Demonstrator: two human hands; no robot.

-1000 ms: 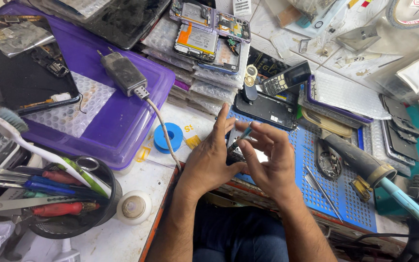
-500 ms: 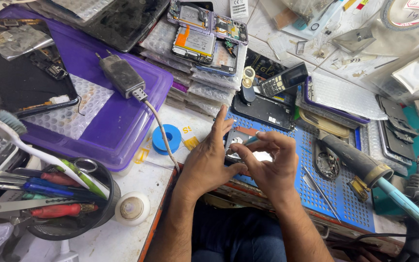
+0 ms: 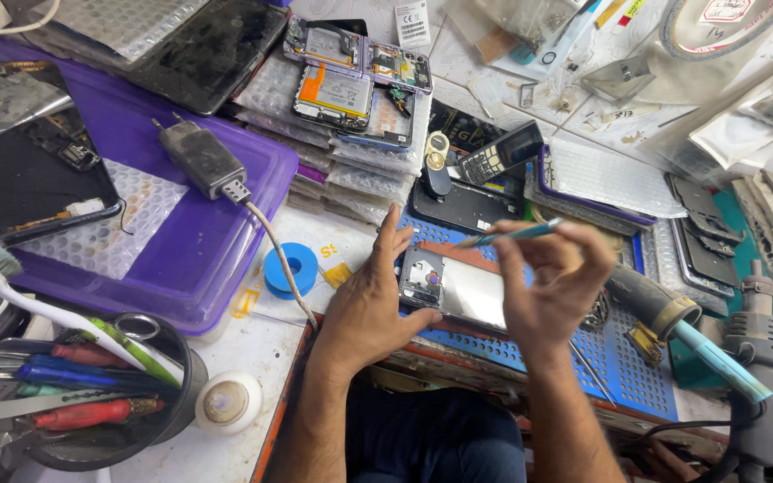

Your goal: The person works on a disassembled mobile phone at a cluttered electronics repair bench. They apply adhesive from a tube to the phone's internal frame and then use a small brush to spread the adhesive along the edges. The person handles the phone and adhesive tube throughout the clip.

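Left of the fingers: black cup (image 3: 167,420) crammed with screwdrivers (image 3: 91,414), toothbrush (image 3: 11,284). Left hand (image 3: 370,304) fingers splayed flat, steadying opened phone (image 3: 458,288); right hand (image 3: 552,282) fingers pinched around teal tool (image 3: 512,235).
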